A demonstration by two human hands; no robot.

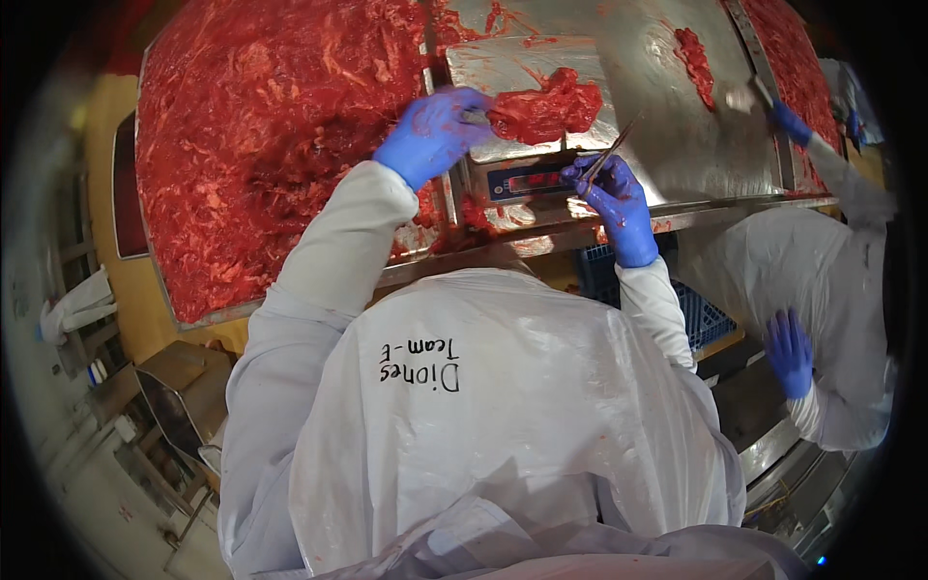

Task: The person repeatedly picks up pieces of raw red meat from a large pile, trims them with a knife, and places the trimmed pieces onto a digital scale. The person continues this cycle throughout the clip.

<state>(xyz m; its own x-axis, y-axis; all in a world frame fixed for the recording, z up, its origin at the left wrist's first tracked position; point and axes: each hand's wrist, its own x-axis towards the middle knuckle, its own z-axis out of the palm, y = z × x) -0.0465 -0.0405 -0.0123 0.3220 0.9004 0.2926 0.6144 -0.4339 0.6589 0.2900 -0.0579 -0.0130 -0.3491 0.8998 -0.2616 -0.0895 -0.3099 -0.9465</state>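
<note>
A piece of raw red meat (553, 106) lies on the metal plate of a scale (474, 72). My left hand (435, 133), in a blue glove stained red, is closed at the meat's left end, its fingertips partly blurred. In my gloved right hand (619, 205) is a slim, pointed metal tool that looks like tweezers (613, 145). Its tip points up and away to the right, apart from the meat. Just left of that hand, the scale's display (530, 181) glows red.
A large tray of raw meat trimmings (280, 145) fills the left side. Another meat strip (694, 68) lies on the steel table (652, 106) to the right. A co-worker in a white apron (773, 261) stands there, one gloved hand (791, 353) low. A blue crate (704, 319) sits below the table edge.
</note>
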